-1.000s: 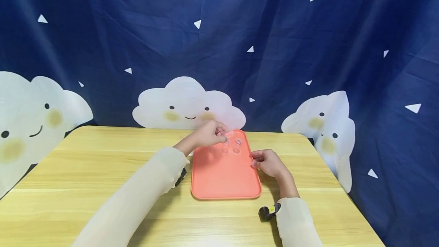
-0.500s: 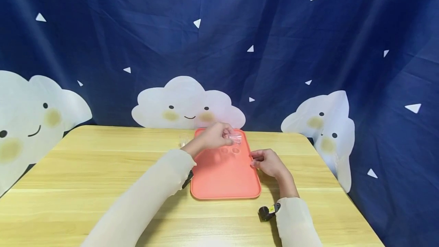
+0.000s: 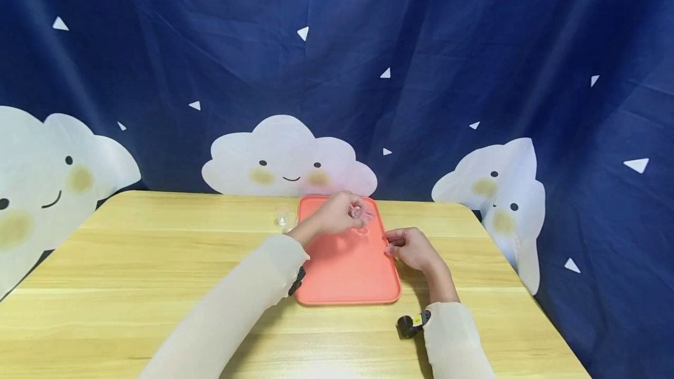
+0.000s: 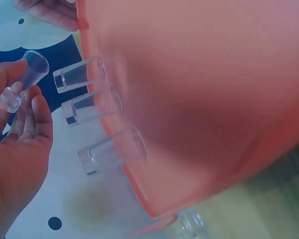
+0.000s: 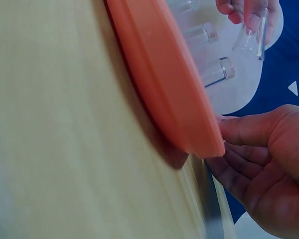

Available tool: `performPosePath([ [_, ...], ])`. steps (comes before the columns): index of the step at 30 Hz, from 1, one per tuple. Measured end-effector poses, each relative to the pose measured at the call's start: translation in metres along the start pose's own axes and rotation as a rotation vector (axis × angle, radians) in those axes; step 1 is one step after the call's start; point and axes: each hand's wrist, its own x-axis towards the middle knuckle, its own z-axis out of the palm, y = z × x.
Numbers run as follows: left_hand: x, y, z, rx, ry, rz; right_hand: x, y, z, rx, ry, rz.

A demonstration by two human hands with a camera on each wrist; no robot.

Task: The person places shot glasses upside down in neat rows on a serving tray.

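A: From the head view, what are the hands doing?

B: The left hand (image 3: 342, 215) is over the far end of the pink tray (image 3: 337, 274), fingers curled round a small clear glass (image 3: 361, 212). The right hand (image 3: 413, 249) rests at the tray's right edge, fingers bent against the rim. One more clear glass (image 3: 283, 217) stands on the wooden table (image 3: 131, 268), just left of the tray's far corner.

A: And the left wrist view?

B: The left hand (image 4: 17, 144) pinches the glass (image 4: 26, 79) between thumb and fingertips, tilted, apart from the tray (image 4: 204, 89). Three glasses (image 4: 92, 107) stand in a row on the tray near its edge. The table glass (image 4: 189, 224) shows at the bottom, blurred.

A: The right wrist view?

B: The right hand (image 5: 266, 164) has thumb and fingers at the tray's (image 5: 159, 94) rim, holding its edge. Beyond the tray, the left hand (image 5: 239, 10) holds the glass (image 5: 254, 35) above the standing ones (image 5: 209, 55).
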Motion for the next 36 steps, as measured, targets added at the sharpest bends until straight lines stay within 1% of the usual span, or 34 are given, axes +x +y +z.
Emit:
performPosePath([
  [5, 0.000, 0.001, 0.007, -0.017, 0.011, -0.030, 0.000, 0.001, 0.000, 0.003, -0.006, -0.003],
  [12, 0.001, 0.001, 0.014, 0.038, 0.026, -0.038, 0.000, 0.000, 0.000, 0.003, 0.005, 0.002],
  [17, 0.000, 0.003, 0.017, 0.061, 0.021, -0.069, 0.001, 0.000, 0.001, 0.006, 0.005, 0.014],
  [23, -0.002, 0.004, 0.023, 0.109, 0.031, -0.109, 0.001, 0.001, 0.001, 0.003, 0.004, 0.007],
  [25, -0.003, 0.006, 0.024, 0.128, 0.030, -0.119, 0.001, 0.001, 0.001, 0.003, 0.005, 0.005],
  [28, -0.004, 0.007, 0.026, 0.150, 0.024, -0.105, 0.001, 0.000, 0.001, -0.002, 0.004, 0.001],
  [31, -0.004, 0.007, 0.029, 0.174, 0.013, -0.111, 0.000, 0.000, 0.000, -0.008, 0.003, 0.005],
  [36, -0.004, 0.006, 0.032, 0.211, -0.013, -0.164, 0.000, -0.001, 0.000, -0.013, 0.003, 0.015],
])
